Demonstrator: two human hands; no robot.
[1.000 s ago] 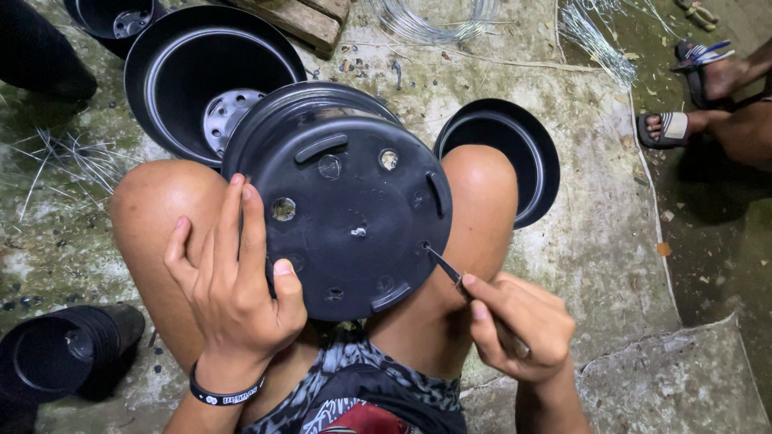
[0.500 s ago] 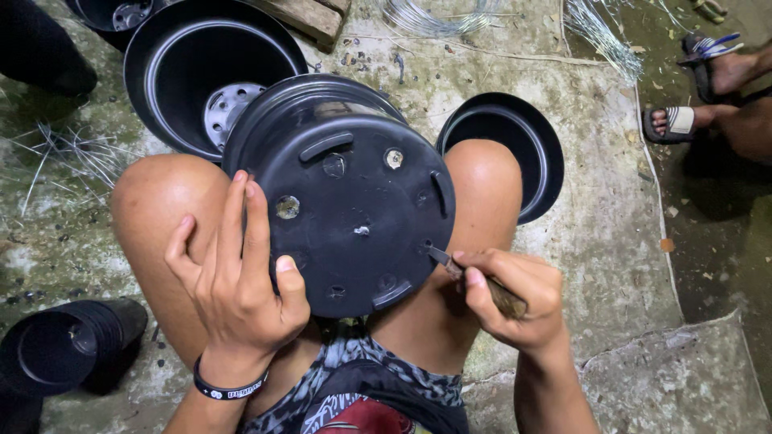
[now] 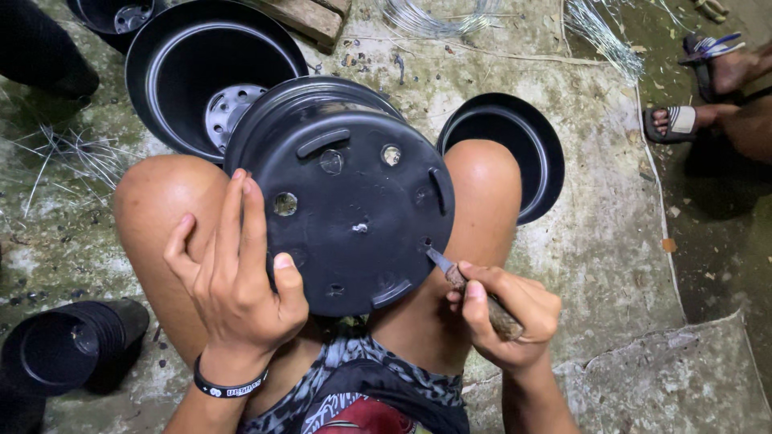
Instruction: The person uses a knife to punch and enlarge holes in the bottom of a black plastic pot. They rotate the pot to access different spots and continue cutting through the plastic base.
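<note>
Between bare knees, upturned black pot (image 3: 354,201), round holes, right-hand grip (image 3: 503,309) clamped on knife (image 3: 470,289)

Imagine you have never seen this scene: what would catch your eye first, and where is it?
The upturned black pot fills the centre, resting between the person's bare knees with its holed base facing up. The left hand steadies its rim, while the right hand presses a small knife against the base's right edge. A larger pot lies open at upper left, and another person's sandalled feet show at upper right.
</note>
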